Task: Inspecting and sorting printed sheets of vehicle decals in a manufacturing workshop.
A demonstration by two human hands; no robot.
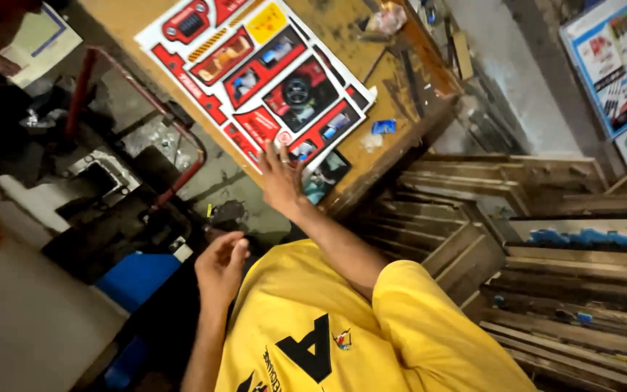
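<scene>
In the head view, the right hand (281,178) lies flat with fingers spread on the near edge of a printed sticker sheet (255,72), red and white with toy-car panels, which rests on the wooden workbench (393,138). The left hand (220,265) hangs off the bench, nearer the yellow shirt (328,334), fingertips drawn lightly together, pinching nothing I can make out. To lift one panel cleanly, the flat hand should, I judge, keep the sheet pinned near that edge while the other picks at a corner. A small blue scrap (384,127) lies just beside the sheet.
</scene>
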